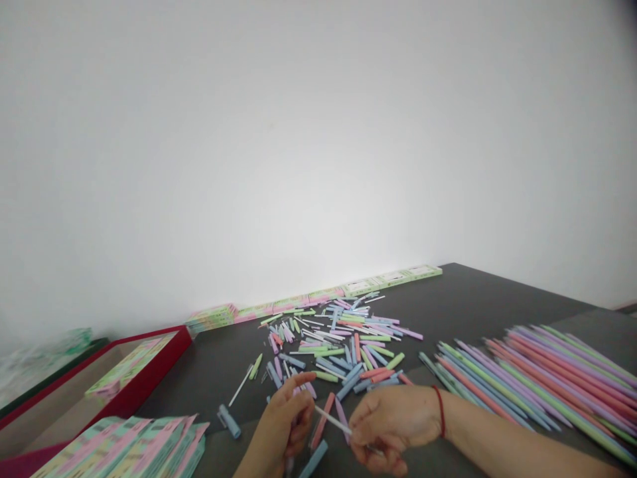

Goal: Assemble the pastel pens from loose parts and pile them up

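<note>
My right hand (388, 419), a red cord on its wrist, pinches a thin white pen refill (332, 419). The far end of the refill points at my left hand (293, 418), whose fingers are curled round a purple pen part that is mostly hidden. Just beyond both hands spreads a loose heap of pastel pen caps, barrels and white refills (343, 332). A red pen piece (323, 419) lies between the hands, and a blue one (314, 459) is in front of it.
To the right lie rows of long pastel pens (542, 378). Printed packets (119, 448) are at the lower left, beside a red-edged box (169, 348) with packs inside. Flat cartons (298, 302) line the wall. A blue cap (229, 421) lies left of my left hand.
</note>
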Tool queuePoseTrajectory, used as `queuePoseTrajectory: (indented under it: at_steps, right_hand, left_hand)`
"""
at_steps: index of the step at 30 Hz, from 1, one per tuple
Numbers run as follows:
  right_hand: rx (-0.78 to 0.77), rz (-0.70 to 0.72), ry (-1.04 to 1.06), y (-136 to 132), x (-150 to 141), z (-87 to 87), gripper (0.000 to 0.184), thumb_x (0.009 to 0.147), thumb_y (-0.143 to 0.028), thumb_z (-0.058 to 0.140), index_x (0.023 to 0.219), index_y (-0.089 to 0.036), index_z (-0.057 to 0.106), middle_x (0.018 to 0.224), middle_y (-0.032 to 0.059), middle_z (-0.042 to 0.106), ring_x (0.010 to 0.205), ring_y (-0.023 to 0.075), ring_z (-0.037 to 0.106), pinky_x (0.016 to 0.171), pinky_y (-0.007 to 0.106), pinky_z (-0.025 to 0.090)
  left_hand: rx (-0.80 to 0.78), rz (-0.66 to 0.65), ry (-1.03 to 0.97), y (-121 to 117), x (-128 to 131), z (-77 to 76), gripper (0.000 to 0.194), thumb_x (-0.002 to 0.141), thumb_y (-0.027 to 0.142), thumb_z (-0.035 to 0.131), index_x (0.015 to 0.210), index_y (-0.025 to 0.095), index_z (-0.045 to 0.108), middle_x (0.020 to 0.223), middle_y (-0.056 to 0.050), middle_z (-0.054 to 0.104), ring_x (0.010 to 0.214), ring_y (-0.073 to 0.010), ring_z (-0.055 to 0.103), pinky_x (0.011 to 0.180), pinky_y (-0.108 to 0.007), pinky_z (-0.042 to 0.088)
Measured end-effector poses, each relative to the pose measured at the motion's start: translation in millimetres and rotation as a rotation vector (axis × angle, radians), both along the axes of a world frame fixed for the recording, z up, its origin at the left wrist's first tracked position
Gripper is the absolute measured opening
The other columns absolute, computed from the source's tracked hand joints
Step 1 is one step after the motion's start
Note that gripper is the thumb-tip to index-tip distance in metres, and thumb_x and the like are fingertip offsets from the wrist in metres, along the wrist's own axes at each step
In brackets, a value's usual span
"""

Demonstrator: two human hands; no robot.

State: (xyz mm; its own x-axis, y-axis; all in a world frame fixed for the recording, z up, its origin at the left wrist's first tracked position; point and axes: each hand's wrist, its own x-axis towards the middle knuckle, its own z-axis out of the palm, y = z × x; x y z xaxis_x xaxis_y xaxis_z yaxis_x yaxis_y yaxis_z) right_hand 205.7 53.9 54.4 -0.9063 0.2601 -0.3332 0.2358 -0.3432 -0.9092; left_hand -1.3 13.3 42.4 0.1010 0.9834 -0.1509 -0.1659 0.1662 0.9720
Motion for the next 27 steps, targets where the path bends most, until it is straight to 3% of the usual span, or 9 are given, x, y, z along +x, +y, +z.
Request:
queuePoseTrajectory:
  at_steps: [3, 6, 10, 13, 17, 21, 24, 27]
  right_hand:
    - [0.285, 0.101, -0.062, 10, 12, 26.7, 0.022, 0.079, -0.028, 0.052, 0.079, -0.011, 0.066, 0.055, -0.0041, 0.049, 0.039, 0.0035, 0.04, 0.04, 0.014, 0.041]
    - [0.608, 0.113, -0.201, 11, 26, 57.5, 0.025, 0.083, -0.023, 0.046, 0.09, -0.013, 0.068, 0.058, -0.0053, 0.044, 0.041, 0.0041, 0.042, 0.035, 0.011, 0.037]
    - [0.838, 0.1, -0.384, 4, 37, 77.4, 0.03, 0.084, -0.024, 0.042, 0.096, -0.018, 0.068, 0.062, -0.005, 0.044, 0.037, 0.0048, 0.041, 0.031, 0.014, 0.036]
    - [1.039, 0.091, -0.369, 0, 35, 74.1, 0.03, 0.084, -0.019, 0.04, 0.09, -0.018, 0.07, 0.059, -0.0047, 0.047, 0.04, 0.0057, 0.041, 0.042, 0.017, 0.04]
    - [1.264, 0.087, -0.298, -9, 24, 65.4, 0.031, 0.084, -0.015, 0.041, 0.083, -0.018, 0.072, 0.057, -0.0028, 0.053, 0.052, 0.0095, 0.048, 0.058, 0.021, 0.041]
    - [1.354, 0.069, -0.395, -20, 13, 57.3, 0.028, 0.084, -0.016, 0.044, 0.08, -0.019, 0.072, 0.064, 0.0002, 0.063, 0.058, 0.0121, 0.053, 0.058, 0.022, 0.038]
    - [1.393, 0.042, -0.439, -23, 6, 46.5, 0.026, 0.084, -0.016, 0.045, 0.08, -0.019, 0.071, 0.067, 0.0018, 0.066, 0.057, 0.0125, 0.054, 0.053, 0.022, 0.034]
    - [1.432, 0.017, -0.436, -20, -1, 35.8, 0.025, 0.084, -0.018, 0.047, 0.076, -0.017, 0.07, 0.065, 0.0024, 0.064, 0.054, 0.0125, 0.053, 0.049, 0.022, 0.031]
  left_hand:
    - [0.075, -0.064, 0.147, 0, -2, -0.1, 0.045, 0.071, 0.041, 0.053, 0.108, 0.017, 0.046, 0.047, 0.013, 0.036, 0.034, -0.005, 0.014, 0.034, -0.02, 0.01]
    - [0.218, -0.103, 0.439, -7, 0, 8.1, 0.031, 0.076, 0.031, 0.047, 0.105, 0.019, 0.05, 0.054, 0.01, 0.037, 0.043, -0.0083, 0.031, 0.044, -0.021, 0.025]
    - [0.386, -0.207, 0.865, -19, 4, 21.5, 0.027, 0.078, 0.017, 0.043, 0.101, 0.022, 0.055, 0.067, 0.005, 0.045, 0.064, -0.0133, 0.046, 0.062, -0.024, 0.033]
    - [0.443, -0.314, 1.011, -23, 8, 25.5, 0.031, 0.075, 0.01, 0.042, 0.101, 0.023, 0.053, 0.07, 0.004, 0.048, 0.067, -0.0145, 0.048, 0.063, -0.024, 0.033]
    - [0.472, -0.344, 1.116, -25, 15, 23.8, 0.033, 0.073, 0.006, 0.039, 0.098, 0.024, 0.052, 0.07, 0.004, 0.052, 0.068, -0.0155, 0.051, 0.06, -0.024, 0.031]
    - [0.505, -0.427, 1.118, -26, 18, 17.0, 0.036, 0.071, 0.006, 0.042, 0.101, 0.024, 0.051, 0.077, 0.002, 0.061, 0.068, -0.0167, 0.056, 0.062, -0.024, 0.033]
    - [0.514, -0.468, 1.058, -26, 17, 15.0, 0.028, 0.081, 0.013, 0.041, 0.103, 0.025, 0.054, 0.083, 0.0, 0.064, 0.072, -0.018, 0.057, 0.065, -0.024, 0.035]
    - [0.507, -0.475, 0.91, -23, 14, 16.5, 0.022, 0.092, 0.028, 0.037, 0.093, 0.024, 0.059, 0.082, 0.0, 0.061, 0.073, -0.0163, 0.053, 0.065, -0.023, 0.034]
